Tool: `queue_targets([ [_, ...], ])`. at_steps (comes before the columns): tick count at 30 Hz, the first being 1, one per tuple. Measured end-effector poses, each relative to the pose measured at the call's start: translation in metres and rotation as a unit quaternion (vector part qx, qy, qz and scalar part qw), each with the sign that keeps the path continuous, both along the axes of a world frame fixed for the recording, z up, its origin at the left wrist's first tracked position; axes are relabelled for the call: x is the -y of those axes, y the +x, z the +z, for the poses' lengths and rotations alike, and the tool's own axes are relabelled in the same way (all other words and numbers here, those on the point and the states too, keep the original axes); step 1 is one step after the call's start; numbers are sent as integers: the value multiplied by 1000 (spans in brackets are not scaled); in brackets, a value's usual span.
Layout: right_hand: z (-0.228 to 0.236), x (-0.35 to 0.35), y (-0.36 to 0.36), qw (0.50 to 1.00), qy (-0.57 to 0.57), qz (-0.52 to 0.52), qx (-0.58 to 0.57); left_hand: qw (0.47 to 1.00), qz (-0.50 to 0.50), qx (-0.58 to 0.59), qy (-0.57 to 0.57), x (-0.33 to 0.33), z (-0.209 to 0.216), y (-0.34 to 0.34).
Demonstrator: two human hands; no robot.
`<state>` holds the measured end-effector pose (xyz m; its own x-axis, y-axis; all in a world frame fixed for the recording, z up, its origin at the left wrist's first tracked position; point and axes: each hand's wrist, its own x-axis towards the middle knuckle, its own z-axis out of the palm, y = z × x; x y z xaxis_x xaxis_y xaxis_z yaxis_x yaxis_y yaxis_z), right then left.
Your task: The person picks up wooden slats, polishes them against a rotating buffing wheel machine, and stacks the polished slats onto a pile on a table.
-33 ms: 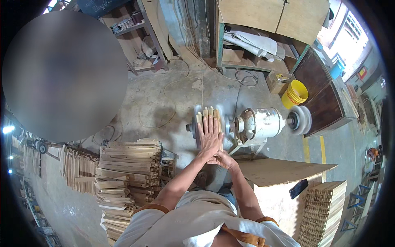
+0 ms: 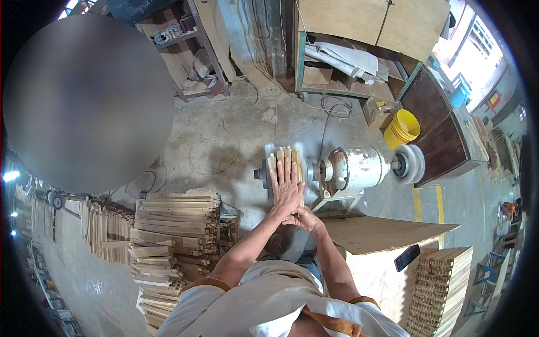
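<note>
My left hand (image 2: 286, 188) lies flat with its fingers spread over a row of several narrow wooden slats (image 2: 297, 160). The slats' far ends stick out past my fingertips, against a blurred, spinning wheel (image 2: 306, 168) on the shaft of a bench motor (image 2: 362, 167). Just behind my left wrist, my right hand (image 2: 306, 218) is closed around the near end of the slats. Its fingers are partly hidden beneath the wood and the other hand. The slats' undersides and their contact with the wheel are out of sight.
A second wheel (image 2: 414, 164) sits on the motor's right end. Stacked wooden slats (image 2: 179, 216) stand at my left, and another stack (image 2: 441, 292) at my right beside a phone (image 2: 407, 258) on a board. A yellow bucket (image 2: 402, 127) and cabinets stand beyond.
</note>
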<state>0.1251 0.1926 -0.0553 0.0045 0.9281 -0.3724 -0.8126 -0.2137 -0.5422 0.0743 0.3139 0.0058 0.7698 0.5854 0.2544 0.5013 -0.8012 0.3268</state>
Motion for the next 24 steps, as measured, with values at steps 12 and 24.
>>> queue_targets([
  [12, 10, 51, -50, 995, -74, -3, 61, 964, 64, 210, -150, 45, 39, -47],
  [24, 137, 214, -124, 893, -182, -85, 402, 721, -49, 246, -646, 111, 78, -110],
])
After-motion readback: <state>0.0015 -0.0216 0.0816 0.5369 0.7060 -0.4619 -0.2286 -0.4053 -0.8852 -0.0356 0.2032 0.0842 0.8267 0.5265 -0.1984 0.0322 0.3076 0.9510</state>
